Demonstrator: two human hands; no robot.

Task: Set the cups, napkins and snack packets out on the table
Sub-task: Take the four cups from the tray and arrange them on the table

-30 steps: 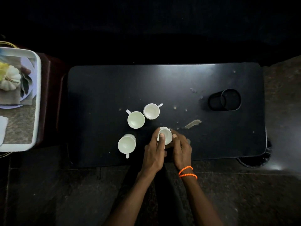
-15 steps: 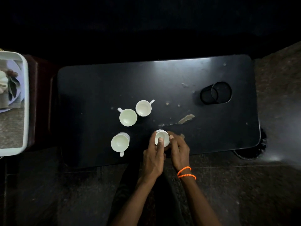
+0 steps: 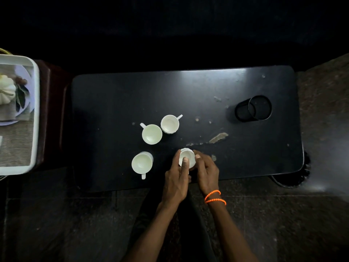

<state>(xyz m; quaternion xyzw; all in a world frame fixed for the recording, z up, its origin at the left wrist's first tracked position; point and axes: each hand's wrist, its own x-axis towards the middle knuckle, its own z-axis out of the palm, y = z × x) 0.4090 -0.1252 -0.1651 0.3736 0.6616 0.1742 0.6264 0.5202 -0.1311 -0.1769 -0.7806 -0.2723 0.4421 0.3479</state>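
Note:
Several white cups stand on the black table. One cup sits near the table's front edge, gripped from both sides: my left hand wraps its left side with the thumb over the rim, and my right hand curls against its right side. A second cup stands to the left with its handle pointing toward me. Two more, a cup and a cup, stand close together behind. No napkins or snack packets are on the table.
A black cylindrical holder stands at the table's right. A white tray sits on a stand at the far left, holding a woven mat, a plate and a small white pumpkin. Scuffed patches mark the tabletop. Dark floor lies in front.
Both hands stay on the same cup, and it has barely shifted on the table. The view itself has drifted slightly.

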